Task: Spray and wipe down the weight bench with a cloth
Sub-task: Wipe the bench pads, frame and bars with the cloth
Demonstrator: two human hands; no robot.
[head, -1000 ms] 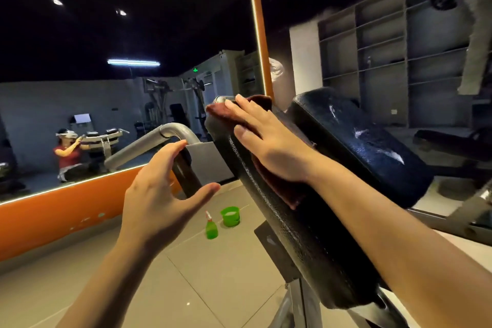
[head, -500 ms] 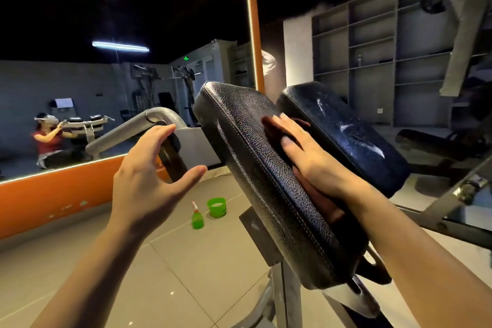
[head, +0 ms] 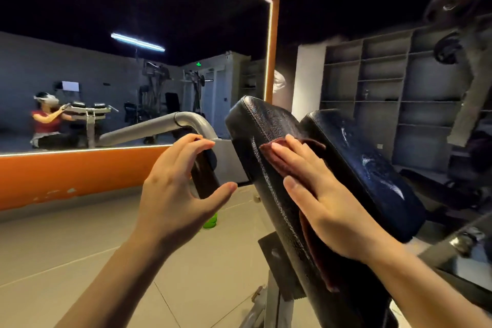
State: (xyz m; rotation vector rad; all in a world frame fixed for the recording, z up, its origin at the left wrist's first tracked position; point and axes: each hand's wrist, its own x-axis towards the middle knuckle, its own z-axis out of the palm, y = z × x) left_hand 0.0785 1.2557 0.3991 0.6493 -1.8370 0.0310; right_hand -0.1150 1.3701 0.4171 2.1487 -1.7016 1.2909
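Dim gym surroundings frame the scene: a large mirror (head: 133,74) with an orange frame on the left, grey shelving (head: 394,93) at the back, and pale floor tiles (head: 80,247) below. Close to the camera stands the weight bench, its near pad (head: 266,125) tilted steeply and a second pad (head: 372,168) just behind it, streaked with wet spray marks. The right hand (head: 319,200) lies flat with straight fingers, pressing a dark red cloth (head: 314,255) against the near pad's face; the cloth hangs limp below the palm. The left hand (head: 175,194) hovers beside the pad with fingers spread and loosely curved, holding nothing, near a dark handle (head: 205,176) under the grey metal tube (head: 149,128). A green spray bottle (head: 210,221) stands on the floor, mostly hidden by the left hand. The cloth looks soft and light, likely to bunch, so flat palm pressure suits it. The pad appears firm, cracked and probably slick where wet; steadying it by its stitched edge or the frame seems sensible.
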